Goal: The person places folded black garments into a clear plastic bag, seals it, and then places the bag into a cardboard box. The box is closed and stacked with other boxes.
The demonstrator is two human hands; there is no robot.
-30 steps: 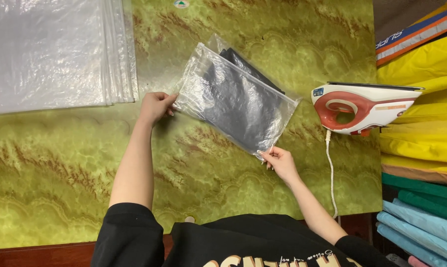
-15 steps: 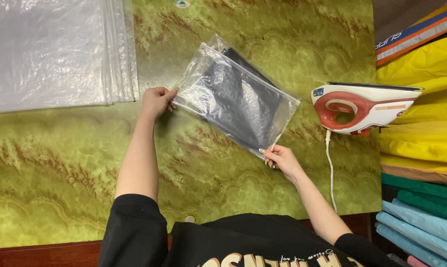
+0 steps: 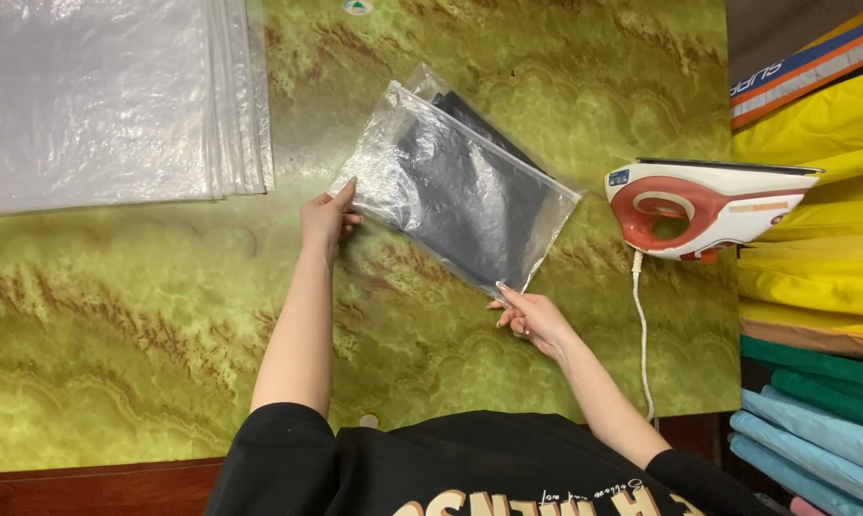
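A clear plastic bag with a dark folded garment inside lies tilted on the green marbled table. My left hand rests at the bag's left corner, index finger stretched along its edge. My right hand is by the bag's lower corner, fingers apart and fingertips touching the plastic. Neither hand visibly pinches the bag.
A stack of clear plastic bags lies at the top left. A red and white iron stands at the right, its cord running toward me. Folded yellow, green and blue fabrics pile beyond the table's right edge.
The bag has settled flatter on the table. My left hand has slid right and downward from its corner grip, and my right hand has loosened, with its fingers now spread.
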